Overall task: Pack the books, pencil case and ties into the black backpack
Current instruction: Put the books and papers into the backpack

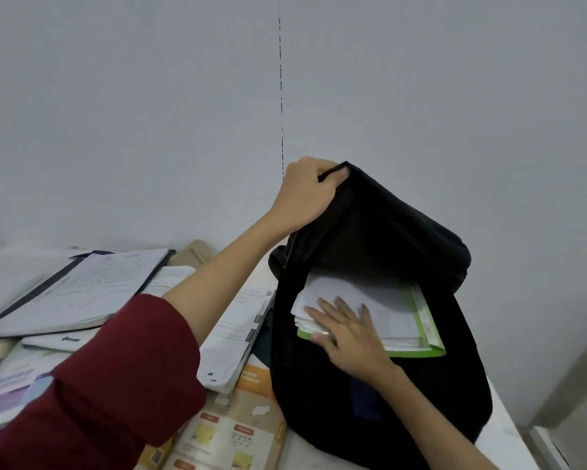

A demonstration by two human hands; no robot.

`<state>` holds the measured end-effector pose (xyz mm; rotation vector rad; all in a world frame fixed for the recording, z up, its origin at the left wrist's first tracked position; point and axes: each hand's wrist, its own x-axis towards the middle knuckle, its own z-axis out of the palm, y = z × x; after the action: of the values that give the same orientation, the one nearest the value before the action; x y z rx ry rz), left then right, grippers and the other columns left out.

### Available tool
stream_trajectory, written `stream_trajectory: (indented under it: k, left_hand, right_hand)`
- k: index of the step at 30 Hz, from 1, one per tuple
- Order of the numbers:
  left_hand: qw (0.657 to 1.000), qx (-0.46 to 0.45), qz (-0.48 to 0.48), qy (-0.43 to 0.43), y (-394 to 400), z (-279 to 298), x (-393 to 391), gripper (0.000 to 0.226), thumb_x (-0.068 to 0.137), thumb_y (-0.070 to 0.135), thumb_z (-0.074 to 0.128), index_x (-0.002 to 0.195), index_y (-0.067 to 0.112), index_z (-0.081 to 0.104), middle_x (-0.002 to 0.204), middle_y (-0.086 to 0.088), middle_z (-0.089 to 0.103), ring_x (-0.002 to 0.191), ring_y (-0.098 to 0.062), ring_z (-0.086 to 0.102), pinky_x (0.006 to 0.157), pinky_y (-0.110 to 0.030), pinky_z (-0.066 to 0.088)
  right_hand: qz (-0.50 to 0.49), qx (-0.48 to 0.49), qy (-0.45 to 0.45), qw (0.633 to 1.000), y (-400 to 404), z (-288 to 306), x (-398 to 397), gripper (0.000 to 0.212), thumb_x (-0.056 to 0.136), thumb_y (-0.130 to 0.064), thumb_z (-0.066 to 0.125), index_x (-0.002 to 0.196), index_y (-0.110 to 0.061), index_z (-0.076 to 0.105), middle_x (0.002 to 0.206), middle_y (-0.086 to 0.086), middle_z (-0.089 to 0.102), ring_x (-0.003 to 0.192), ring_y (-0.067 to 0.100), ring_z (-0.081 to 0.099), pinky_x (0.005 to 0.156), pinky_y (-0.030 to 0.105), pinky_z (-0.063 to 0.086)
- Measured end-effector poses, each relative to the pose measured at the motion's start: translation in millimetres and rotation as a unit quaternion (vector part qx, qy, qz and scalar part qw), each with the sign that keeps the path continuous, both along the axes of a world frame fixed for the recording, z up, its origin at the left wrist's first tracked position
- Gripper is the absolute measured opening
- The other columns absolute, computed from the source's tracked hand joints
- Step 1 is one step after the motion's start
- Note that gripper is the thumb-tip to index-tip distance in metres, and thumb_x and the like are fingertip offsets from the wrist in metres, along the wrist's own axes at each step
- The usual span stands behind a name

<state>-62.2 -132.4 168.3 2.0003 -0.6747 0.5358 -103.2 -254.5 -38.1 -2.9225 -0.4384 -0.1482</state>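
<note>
Backpack (380,334): black, upright on the right part of the white worktop (509,432), main mouth gaping toward the camera, a dark blue patch on its near face. No brand legible.
Inside the mouth: green-edged book (424,329) with white sheets on top, standing partly out of the opening; print on its spine too blurred to read.
Left hand (310,191): fingers curled round the top of the backpack, pulling it up. Red sleeve on that arm.
Right hand (348,337): fingers flat and spread, pressing on the sheets.
Left of the backpack: loose heap of books (92,293), one notebook open with handwriting, unreadable; an orange book (227,432) at the near edge, title blurred.
Wall close behind; worktop's right edge just beside the backpack, little bare surface there.
</note>
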Motion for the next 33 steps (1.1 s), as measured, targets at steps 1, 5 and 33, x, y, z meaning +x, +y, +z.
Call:
stream_trajectory:
  k: [1, 5, 33]
  left_hand:
    - [1.0, 0.002, 0.003, -0.004, 1.1, -0.4, 0.3, 0.045, 0.093, 0.017, 0.053, 0.055, 0.015, 0.029, 0.05, 0.004, 0.026, 0.044, -0.008, 0.024, 0.046, -0.019, 0.019]
    - [0.999, 0.024, 0.025, -0.013, 13.9, -6.6, 4.4, 0.043, 0.094, 0.017, 0.052, 0.056, 0.012, 0.032, 0.051, 0.003, 0.027, 0.048, -0.01, 0.025, 0.047, -0.02, 0.021]
    - [0.646, -0.514, 0.403, 0.396, 553.6, -190.5, 0.0, 0.011, 0.09, 0.01, 0.048, 0.093, 0.004, 0.04, 0.067, -0.008, 0.034, 0.053, -0.02, 0.037, 0.047, -0.026, 0.039]
  right_hand:
    - [0.001, 0.002, -0.012, 1.0, 3.3, -4.3, 6.7, 0.05, 0.099, -0.048, 0.024, 0.148, -0.043, 0.015, 0.158, -0.013, 0.012, 0.147, 0.016, 0.003, 0.116, 0.05, 0.0]
    - [0.024, 0.012, -0.059, 0.998, -5.2, -18.7, 20.6, 0.066, 0.086, -0.055, 0.005, 0.145, -0.038, 0.029, 0.153, -0.011, 0.029, 0.145, 0.018, 0.019, 0.115, 0.051, 0.006]
    - [0.222, 0.137, 0.037, 0.965, 441.0, 28.9, 99.1, 0.028, 0.096, -0.022, 0.043, 0.113, -0.013, 0.064, 0.113, 0.004, 0.063, 0.111, 0.02, 0.048, 0.088, 0.032, 0.04]
